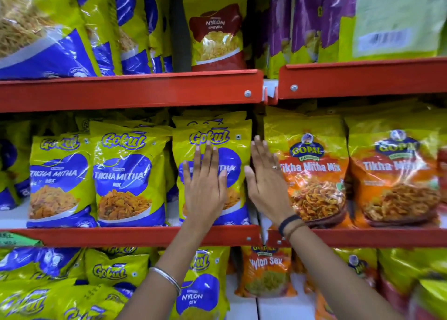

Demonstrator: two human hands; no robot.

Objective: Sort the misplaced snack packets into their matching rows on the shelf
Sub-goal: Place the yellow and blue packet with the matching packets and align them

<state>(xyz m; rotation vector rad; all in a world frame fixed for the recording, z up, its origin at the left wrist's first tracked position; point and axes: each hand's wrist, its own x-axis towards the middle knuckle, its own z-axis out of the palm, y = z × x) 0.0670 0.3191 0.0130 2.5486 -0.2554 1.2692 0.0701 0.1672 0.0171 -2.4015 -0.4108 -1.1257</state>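
Observation:
My left hand (204,184) lies flat, fingers spread, on the front of a yellow-and-blue Gokul Tikha Mitha Mix packet (212,136) standing on the middle shelf. My right hand (264,174) is open, its palm against that packet's right edge, beside an orange Gopal Tikha Mitha Mix packet (314,174). Neither hand grips anything. Two more Gokul Tikha Mitha packets (128,174) stand in the row to the left. A second Gopal packet (396,174) stands to the right.
Red shelf rails (130,92) run above and below the middle row. The top shelf holds blue-yellow packets, a red Nylon Chevda packet (216,29) and purple packets (304,17). The lower shelf holds Gokul Nylon Sev (193,298) and Gopal Nylon Sev (266,271).

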